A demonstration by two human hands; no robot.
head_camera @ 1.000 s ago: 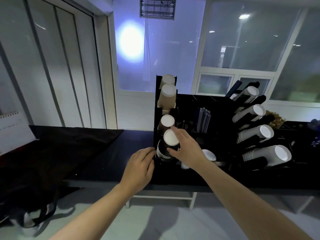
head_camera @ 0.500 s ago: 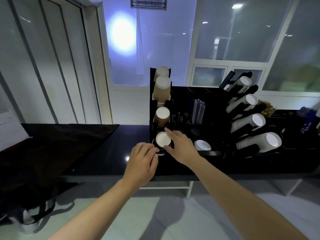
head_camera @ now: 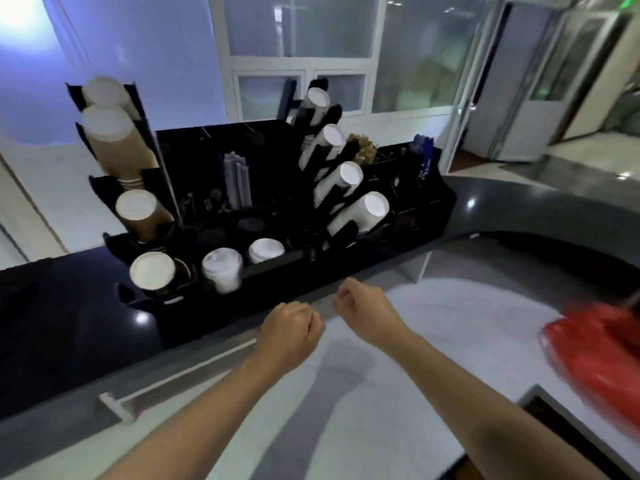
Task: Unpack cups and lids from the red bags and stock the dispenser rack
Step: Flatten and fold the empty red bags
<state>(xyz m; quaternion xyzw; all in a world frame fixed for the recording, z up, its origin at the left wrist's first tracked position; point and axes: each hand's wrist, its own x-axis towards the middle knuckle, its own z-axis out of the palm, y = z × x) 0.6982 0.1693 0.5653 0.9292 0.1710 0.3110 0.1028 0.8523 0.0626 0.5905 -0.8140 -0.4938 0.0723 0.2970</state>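
Cups [head_camera: 152,271] now sit racked; both hands, left hand [head_camera: 289,329] and right hand [head_camera: 363,306], have pulled back, loosely curled and empty, toward the red bag [head_camera: 595,344].

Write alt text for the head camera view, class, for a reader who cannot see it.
Two empty hands, the left hand and right hand, hover loosely curled before a black dispenser rack stocked with brown cups, white cups and lids. A red bag lies blurred at the right.
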